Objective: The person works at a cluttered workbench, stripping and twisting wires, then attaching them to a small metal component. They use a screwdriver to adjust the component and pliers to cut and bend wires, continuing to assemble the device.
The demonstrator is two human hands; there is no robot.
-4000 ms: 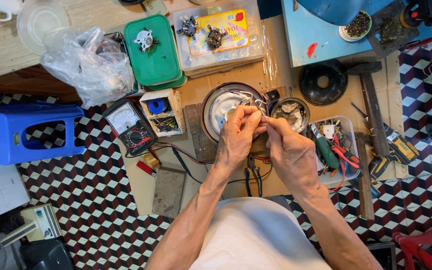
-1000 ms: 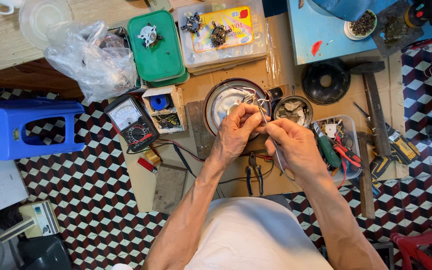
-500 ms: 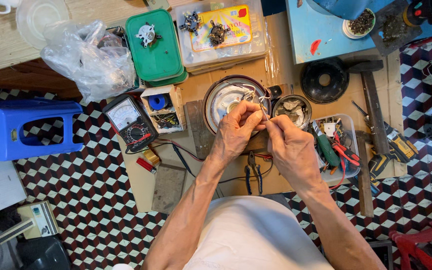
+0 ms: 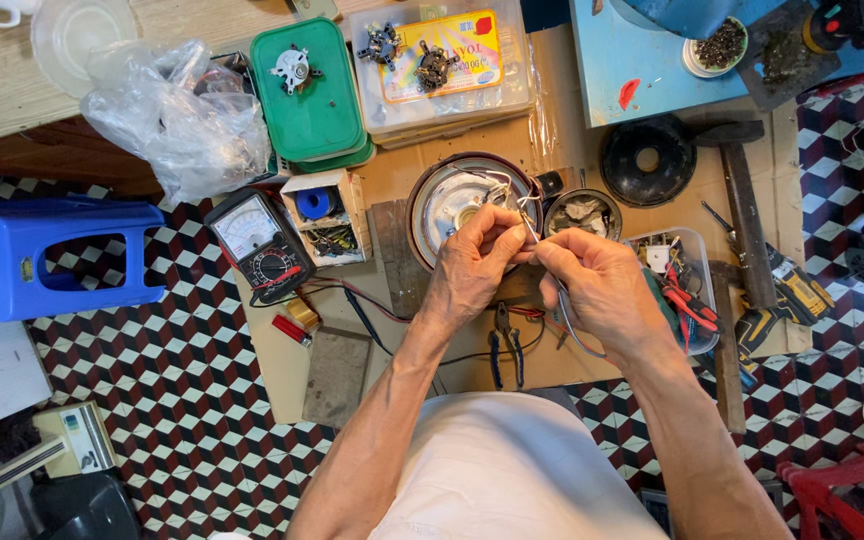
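Note:
My left hand (image 4: 474,268) and my right hand (image 4: 597,283) meet over the cardboard work sheet, both pinching thin wires (image 4: 526,226) that lead up from a round metal motor housing (image 4: 449,203). A grey wire (image 4: 570,325) loops down below my right hand. The fingertips of both hands touch at the wire ends. Small pliers (image 4: 505,345) lie on the cardboard just below my hands.
An analog multimeter (image 4: 260,244) lies left, beside a small box of parts (image 4: 320,216). Green lids (image 4: 309,92), a clear parts case (image 4: 447,60), a plastic bag (image 4: 178,115), a blue stool (image 4: 42,258), a hammer (image 4: 742,210), a black ring (image 4: 646,160) and a tool tray (image 4: 687,290) surround the sheet.
Both hands have stayed together over the housing, shifting only slightly while working the wire ends; the grey wire loop now hangs lower under the right hand.

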